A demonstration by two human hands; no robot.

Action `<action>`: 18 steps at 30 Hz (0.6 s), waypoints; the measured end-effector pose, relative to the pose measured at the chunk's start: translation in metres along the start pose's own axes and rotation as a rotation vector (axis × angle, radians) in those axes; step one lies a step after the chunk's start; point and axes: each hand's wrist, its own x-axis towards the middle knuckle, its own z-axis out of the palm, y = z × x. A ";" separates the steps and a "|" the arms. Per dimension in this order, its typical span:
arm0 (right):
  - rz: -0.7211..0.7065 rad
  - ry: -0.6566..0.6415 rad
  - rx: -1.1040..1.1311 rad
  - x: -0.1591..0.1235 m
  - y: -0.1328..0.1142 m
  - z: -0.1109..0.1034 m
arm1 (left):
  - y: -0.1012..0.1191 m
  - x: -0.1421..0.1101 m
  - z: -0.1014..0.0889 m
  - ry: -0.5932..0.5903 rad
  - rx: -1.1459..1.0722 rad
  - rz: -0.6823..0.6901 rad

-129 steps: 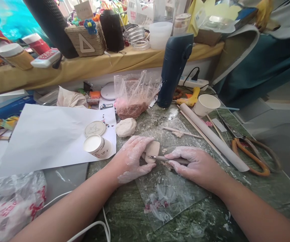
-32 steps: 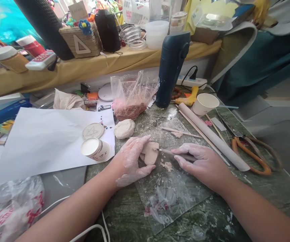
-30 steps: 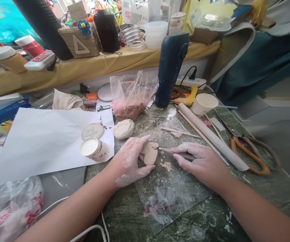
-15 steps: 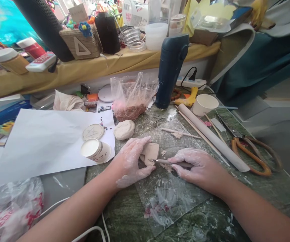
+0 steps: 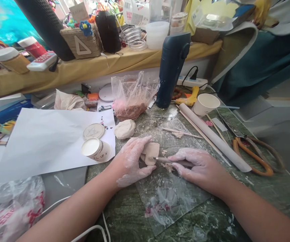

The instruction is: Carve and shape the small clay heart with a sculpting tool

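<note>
My left hand (image 5: 134, 159), dusted white, curls around a small beige piece of clay (image 5: 152, 153), holding it by its left side and lower edge. The piece has a squarish flat face; part of it is hidden by the fingers. Pinched between thumb and fingers of my right hand (image 5: 194, 164) is a slim grey craft knife (image 5: 167, 160), its tip against the right part of the clay. Clay shavings (image 5: 168, 167) lie under the knife on a clear plastic sheet (image 5: 175, 205). A round white lump of clay (image 5: 125, 129) sits beyond my left hand.
On white paper (image 5: 46, 137) at left stands a paper cup (image 5: 96, 149) beside a star-marked disc (image 5: 94, 131). Behind are a bag of reddish clay (image 5: 132, 104) and a dark blue bottle (image 5: 172, 70). To the right lie a rolling pin (image 5: 215, 137), sticks and scissors (image 5: 255, 158).
The knife tip has shifted slightly upward, from the lower right corner of the clay to its right side. Both hands stay nearly in place; the view has moved a little.
</note>
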 end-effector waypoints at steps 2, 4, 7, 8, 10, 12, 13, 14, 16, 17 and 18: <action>0.061 0.059 -0.010 0.001 -0.001 0.000 | -0.001 0.000 0.000 -0.008 0.001 -0.001; 0.057 0.047 -0.017 0.001 -0.002 0.000 | -0.001 0.000 0.000 -0.011 0.004 0.003; -0.010 -0.036 0.004 0.001 -0.002 0.001 | -0.001 -0.001 0.000 -0.012 0.010 0.001; -0.006 -0.031 0.021 0.001 -0.002 0.002 | -0.001 -0.001 0.000 -0.014 0.011 -0.001; 0.044 0.031 0.053 0.002 -0.002 0.002 | -0.001 -0.001 0.000 -0.020 0.013 -0.005; 0.096 0.086 0.056 0.003 -0.003 0.003 | -0.001 -0.001 0.000 -0.022 0.013 -0.006; 0.106 0.087 0.046 0.003 -0.003 0.003 | 0.000 -0.001 0.000 -0.020 0.013 -0.006; 0.102 0.068 0.030 0.004 -0.004 0.003 | 0.000 -0.001 0.000 -0.018 0.011 -0.005; 0.071 0.028 -0.001 0.004 -0.005 0.004 | 0.000 -0.001 0.000 -0.011 0.005 -0.006; 0.053 0.014 -0.004 0.003 -0.005 0.005 | 0.000 -0.001 0.000 -0.007 0.002 -0.007; 0.043 0.010 0.002 0.003 -0.006 0.006 | 0.000 -0.001 0.001 -0.006 0.000 -0.009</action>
